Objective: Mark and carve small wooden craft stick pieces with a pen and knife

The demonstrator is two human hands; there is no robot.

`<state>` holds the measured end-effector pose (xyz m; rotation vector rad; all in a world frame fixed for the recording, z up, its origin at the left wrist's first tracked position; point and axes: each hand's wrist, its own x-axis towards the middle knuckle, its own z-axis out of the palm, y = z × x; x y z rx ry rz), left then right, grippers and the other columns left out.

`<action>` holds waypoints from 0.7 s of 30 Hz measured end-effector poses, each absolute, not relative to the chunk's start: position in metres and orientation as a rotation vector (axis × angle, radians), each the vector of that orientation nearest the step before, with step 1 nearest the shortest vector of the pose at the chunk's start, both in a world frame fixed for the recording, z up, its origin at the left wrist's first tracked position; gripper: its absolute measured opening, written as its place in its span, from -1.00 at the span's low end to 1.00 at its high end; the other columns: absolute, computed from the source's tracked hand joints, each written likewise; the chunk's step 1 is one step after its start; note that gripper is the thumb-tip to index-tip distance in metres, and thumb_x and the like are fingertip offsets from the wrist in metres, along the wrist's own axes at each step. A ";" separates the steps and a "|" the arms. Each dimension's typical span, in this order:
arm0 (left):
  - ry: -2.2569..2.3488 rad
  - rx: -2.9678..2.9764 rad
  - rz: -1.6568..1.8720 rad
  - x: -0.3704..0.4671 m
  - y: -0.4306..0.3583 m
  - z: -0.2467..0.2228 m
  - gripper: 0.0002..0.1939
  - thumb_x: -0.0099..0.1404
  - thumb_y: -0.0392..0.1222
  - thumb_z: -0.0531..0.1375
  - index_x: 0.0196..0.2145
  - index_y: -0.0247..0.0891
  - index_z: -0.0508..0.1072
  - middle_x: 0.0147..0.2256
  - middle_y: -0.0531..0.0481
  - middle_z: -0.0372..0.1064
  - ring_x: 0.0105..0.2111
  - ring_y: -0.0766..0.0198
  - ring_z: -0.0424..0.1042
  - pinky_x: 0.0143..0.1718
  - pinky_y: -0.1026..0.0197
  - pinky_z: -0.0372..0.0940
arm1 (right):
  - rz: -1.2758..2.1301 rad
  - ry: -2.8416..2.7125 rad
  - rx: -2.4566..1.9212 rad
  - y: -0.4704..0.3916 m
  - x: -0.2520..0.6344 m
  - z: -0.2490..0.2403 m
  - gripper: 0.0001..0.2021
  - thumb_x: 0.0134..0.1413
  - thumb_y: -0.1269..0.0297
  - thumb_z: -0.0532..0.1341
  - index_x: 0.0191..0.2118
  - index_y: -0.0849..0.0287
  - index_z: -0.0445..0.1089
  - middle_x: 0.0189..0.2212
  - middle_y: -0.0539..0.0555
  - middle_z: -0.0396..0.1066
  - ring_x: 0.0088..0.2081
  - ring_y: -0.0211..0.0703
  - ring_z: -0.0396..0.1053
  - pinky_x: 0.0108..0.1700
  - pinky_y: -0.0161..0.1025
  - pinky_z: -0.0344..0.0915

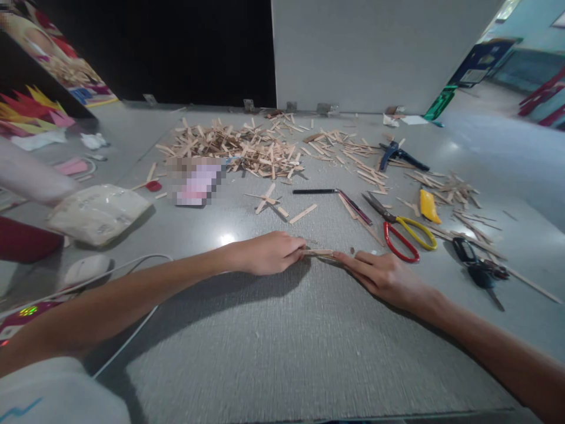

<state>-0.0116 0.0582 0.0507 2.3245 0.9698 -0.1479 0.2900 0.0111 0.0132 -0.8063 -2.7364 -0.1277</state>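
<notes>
One flat wooden stick [318, 252], well in from the near edge of the surface [265, 347], spans from the left hand [272, 253], closed on one end, to the right hand [386, 274], whose fingertips touch the other; whether they pinch, I cannot tell. Steadying both ends evenly and low should keep thin wood from twisting.

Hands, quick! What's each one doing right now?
Left hand: closed, pinching a wooden stick.
Right hand: at the stick's other end; can't tell whether it's gripping.
</notes>
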 end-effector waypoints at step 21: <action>0.927 2.162 -0.059 -0.013 0.066 0.047 -0.78 0.51 -0.15 0.03 -0.13 -0.22 0.46 -0.33 -0.04 0.49 -0.36 0.17 0.44 -0.27 0.19 0.23 | -0.052 -2.671 -0.781 0.016 0.286 0.013 -0.55 0.67 0.28 -0.06 0.27 0.29 0.51 -0.44 0.04 0.48 -0.50 -0.29 0.38 -0.44 -0.34 0.28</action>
